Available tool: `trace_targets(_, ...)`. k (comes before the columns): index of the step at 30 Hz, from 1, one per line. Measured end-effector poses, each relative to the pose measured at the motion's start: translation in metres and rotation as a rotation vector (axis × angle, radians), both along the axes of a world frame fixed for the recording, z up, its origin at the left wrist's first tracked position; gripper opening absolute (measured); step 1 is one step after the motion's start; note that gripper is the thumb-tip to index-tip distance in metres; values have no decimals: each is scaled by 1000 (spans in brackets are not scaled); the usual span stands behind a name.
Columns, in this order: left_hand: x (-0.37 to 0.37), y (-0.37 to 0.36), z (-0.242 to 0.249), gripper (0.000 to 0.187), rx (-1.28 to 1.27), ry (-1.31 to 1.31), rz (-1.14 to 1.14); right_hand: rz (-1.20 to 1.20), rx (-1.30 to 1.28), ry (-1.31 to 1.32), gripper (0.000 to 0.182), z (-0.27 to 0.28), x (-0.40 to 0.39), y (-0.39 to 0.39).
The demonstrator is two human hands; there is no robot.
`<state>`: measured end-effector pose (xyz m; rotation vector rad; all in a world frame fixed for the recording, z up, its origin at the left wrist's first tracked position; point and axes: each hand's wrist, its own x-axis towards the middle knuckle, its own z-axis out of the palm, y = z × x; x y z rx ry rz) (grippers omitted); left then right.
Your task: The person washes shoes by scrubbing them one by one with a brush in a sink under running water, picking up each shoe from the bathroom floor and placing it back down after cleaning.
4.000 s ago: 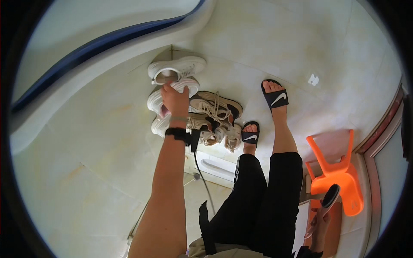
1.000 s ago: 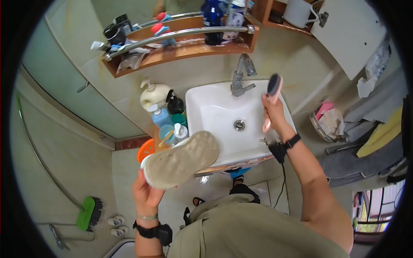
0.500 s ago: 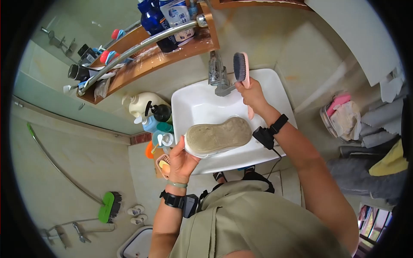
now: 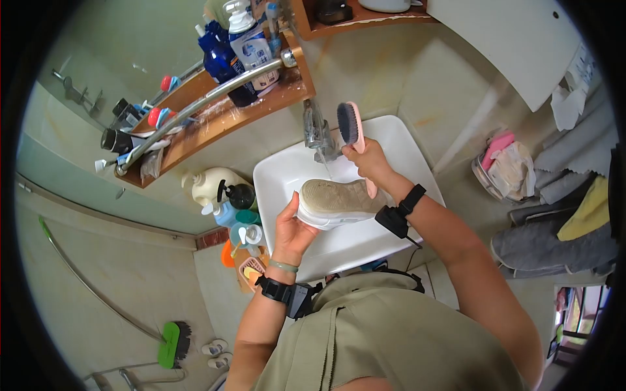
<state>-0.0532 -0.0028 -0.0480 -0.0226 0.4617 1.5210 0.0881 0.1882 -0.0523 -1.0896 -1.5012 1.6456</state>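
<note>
My left hand (image 4: 295, 231) grips one end of a white shoe (image 4: 313, 217), held over the basin with its dirty brown sole turned up and its white side wall tilted into view. In my right hand (image 4: 372, 159) is a pink-handled scrub brush (image 4: 351, 125), its dark grey bristles raised and facing left, apart from the shoe. The lower handle passes in front of the sole. Close to my right fingers is the metal faucet (image 4: 314, 127), with a thin stream of water falling beyond the shoe. My right forearm partly hides the shoe's far end.
The white sink (image 4: 274, 171) surrounds the work. Pump bottles and a cream jug (image 4: 212, 186) crowd its left side, near a pink soap dish (image 4: 251, 270). Above is a wooden shelf (image 4: 222, 120) with a metal rail. A wire basket (image 4: 486, 176) hangs at right.
My right hand has moved slightly away from the faucet, and water now runs. The shoe has tilted and moved toward the faucet, showing its side. The head view has shifted.
</note>
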Motion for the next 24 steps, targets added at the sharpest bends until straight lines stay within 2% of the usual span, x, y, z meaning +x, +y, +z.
trace_targets(3, -3, 10, 4, 47, -15, 21, -14, -3, 81, 2, 16, 3, 5, -4)
trace_targets(6, -4, 19, 3, 46, -27, 26, -17, 35, 9, 14, 21, 5, 15, -8)
trace_targets(11, -7, 33, -2, 43, -81, 24, 13, 54, 121, -253, 32, 1, 47, -16)
trace_targets(15, -12, 45, -7, 41, -108, -5, 12, 41, 169, -107, 34, -4, 76, -30)
trace_targets(17, -15, 49, -10, 41, -120, -3, 3, -8, -101, -87, 47, -8, 88, -39)
trace_targets(18, -17, 52, -16, 44, -122, 11, 7, -15, -107, -82, 47, -14, 92, -43)
trace_targets(21, -20, 58, -25, 46, -141, 46, -4, -68, -163, -193, 51, -37, 96, -52)
trace_targets(23, -19, 61, -32, 45, -158, 67, -21, 15, -1, -362, 49, -47, 96, -57)
trace_targets(24, -19, 62, -36, 44, -164, 93, -21, 7, -8, -358, 49, -37, 95, -62)
